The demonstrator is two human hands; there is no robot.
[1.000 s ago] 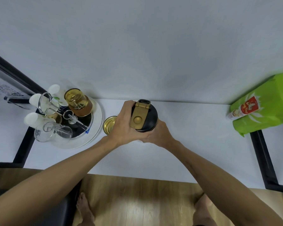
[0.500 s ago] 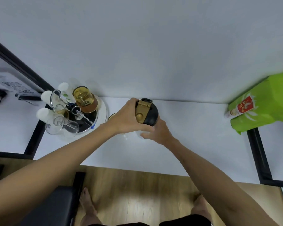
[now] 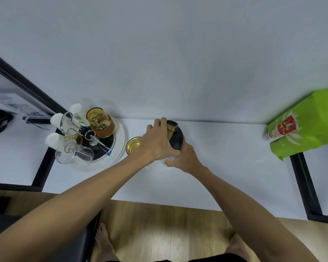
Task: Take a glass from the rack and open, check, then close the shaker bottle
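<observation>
A: Which way is the shaker bottle (image 3: 175, 138) pointing?
B: Upright mid-worktop (image 3: 225, 148), black lid with gold flip-cap on top.
A: And the hands?
B: Left hand (image 3: 156, 142) clasps the lid; right hand (image 3: 184, 157) wraps the body.

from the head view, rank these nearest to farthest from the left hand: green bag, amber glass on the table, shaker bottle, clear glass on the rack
1. shaker bottle: under the left hand
2. amber glass: just left of it, on the table
3. clear glass: on the rack, farther left
4. green bag: far right
</observation>
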